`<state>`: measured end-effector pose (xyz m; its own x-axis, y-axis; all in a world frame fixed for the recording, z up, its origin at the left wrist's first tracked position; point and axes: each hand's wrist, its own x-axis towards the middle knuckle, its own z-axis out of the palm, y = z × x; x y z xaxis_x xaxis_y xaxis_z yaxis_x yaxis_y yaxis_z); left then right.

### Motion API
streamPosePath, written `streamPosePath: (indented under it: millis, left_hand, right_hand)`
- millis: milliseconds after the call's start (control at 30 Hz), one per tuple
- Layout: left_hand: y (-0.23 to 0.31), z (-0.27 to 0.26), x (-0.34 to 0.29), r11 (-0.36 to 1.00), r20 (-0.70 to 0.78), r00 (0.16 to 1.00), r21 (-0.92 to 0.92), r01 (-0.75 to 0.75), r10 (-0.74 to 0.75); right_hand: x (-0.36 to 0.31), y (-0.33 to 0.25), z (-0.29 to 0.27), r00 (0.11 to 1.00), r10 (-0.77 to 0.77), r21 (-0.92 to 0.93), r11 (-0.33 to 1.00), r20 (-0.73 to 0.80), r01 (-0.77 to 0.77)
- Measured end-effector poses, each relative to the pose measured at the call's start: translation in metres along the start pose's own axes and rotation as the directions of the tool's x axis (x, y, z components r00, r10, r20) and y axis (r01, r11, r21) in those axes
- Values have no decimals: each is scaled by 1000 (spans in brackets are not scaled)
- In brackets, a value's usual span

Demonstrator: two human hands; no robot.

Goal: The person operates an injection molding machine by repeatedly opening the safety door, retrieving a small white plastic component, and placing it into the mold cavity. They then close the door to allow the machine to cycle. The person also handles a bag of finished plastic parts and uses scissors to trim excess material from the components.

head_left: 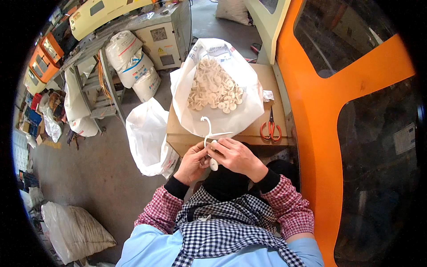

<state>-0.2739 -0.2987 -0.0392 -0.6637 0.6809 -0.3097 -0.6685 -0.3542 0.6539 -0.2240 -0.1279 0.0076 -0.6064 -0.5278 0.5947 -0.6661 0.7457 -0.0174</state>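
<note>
A white, branched plastic piece [208,129], like a moulding sprue, rises from between my two hands, with a white round disc part [214,165] hanging below the fingers. My left hand [192,163] is closed on the lower stem of the sprue. The fingers of my right hand [235,155] pinch at a part on it, close beside the left fingertips. Just beyond the hands, a large open white sack [181,95] holds a heap of small cream-white disc-shaped parts with stems [213,84].
The sack stands on a cardboard box [272,93], with red-handled snips [270,129] at its right. An open white bag [144,138] stands left of the box. An orange machine [318,147] closes off the right side. Full sacks [133,66] lean by a metal step frame [106,111].
</note>
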Motion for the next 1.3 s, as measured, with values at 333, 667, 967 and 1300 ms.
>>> streamPosePath:
  millis: [333,667,967,1300]
  left_hand:
    - [8,2,-3,778,59,945,553,-299,321]
    - [6,9,-6,971,103,986,-185,150,-133]
    - [-4,6,1,908,-184,932,345,-236,312]
    - [9,1,4,507,-140,660,760,-406,738]
  right_hand:
    - [-9,3,12,848,503,707,538,166,-458]
    - [-7,-4,-1,858,452,750,472,246,-464]
    - [-13,-2,33,606,731,773,175,313,-610]
    - [0,91,104,394,904,490,271,166,-828]
